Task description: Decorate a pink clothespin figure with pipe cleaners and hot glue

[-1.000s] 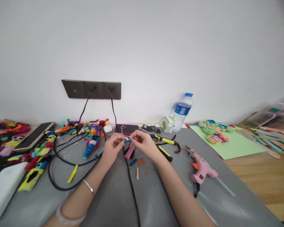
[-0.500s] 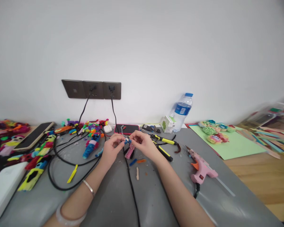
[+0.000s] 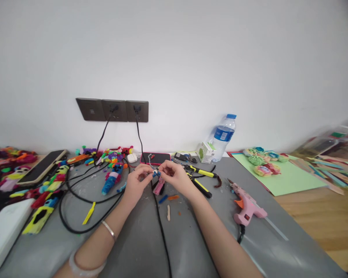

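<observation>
Between my fingertips is a small blue piece of pipe cleaner [image 3: 156, 173], with a pale thin strand rising behind it. My left hand [image 3: 138, 181] pinches it from the left, thumb against forefinger. From the other side my right hand [image 3: 174, 175] grips it the same way, so the two hands nearly meet. Just below them lies a pink-handled tool [image 3: 158, 187], partly hidden by the fingers. Short blue [image 3: 163, 199], orange [image 3: 173, 197] and beige [image 3: 168, 212] fuzzy pieces rest on the grey table near my right wrist.
Yellow-and-black pliers [image 3: 201, 185] and a pink glue gun [image 3: 246, 208] lie to the right. A water bottle [image 3: 224, 137] leans on the wall. Black cables [image 3: 159, 224] cross the table. Fuzzy pipe-cleaner figures [image 3: 113, 179] and a white box [image 3: 7, 235] are on the left.
My hands stay in nearly the same place. The blue piece between the fingertips has shifted very slightly and shows a little more.
</observation>
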### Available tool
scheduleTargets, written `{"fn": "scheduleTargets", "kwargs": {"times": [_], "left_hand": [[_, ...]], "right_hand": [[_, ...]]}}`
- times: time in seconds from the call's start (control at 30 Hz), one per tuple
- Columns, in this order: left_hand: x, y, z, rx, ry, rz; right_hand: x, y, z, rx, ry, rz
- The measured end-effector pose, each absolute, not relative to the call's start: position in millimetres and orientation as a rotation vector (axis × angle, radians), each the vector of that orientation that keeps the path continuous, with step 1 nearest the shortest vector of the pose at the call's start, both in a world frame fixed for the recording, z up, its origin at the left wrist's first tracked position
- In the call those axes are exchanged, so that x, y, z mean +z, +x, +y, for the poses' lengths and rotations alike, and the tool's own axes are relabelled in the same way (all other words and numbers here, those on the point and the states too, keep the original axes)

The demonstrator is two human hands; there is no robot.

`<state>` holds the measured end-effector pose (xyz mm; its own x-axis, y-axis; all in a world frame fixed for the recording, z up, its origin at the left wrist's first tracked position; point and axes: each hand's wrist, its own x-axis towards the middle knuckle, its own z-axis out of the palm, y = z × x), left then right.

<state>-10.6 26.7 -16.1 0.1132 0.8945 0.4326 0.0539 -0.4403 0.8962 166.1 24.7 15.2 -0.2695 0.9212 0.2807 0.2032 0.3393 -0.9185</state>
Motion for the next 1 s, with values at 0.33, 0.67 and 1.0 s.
{"fn": "scheduleTargets", "kwargs": {"times": [0.33, 0.67, 1.0], "left_hand": [[-13.3, -10.3, 26.4, 1.424, 1.647, 0.947], [-11.8, -10.0, 25.7, 1.428, 1.656, 0.96], [-13.2, -10.7, 26.1, 1.431, 1.653, 0.957]], "right_hand": [[15.7, 165.4, 24.5, 1.016, -1.018, -1.696], [15.1, 166.3, 24.4, 1.037, -1.017, -1.7], [10.6, 167.3, 26.5, 1.043, -0.992, -1.705]]}}
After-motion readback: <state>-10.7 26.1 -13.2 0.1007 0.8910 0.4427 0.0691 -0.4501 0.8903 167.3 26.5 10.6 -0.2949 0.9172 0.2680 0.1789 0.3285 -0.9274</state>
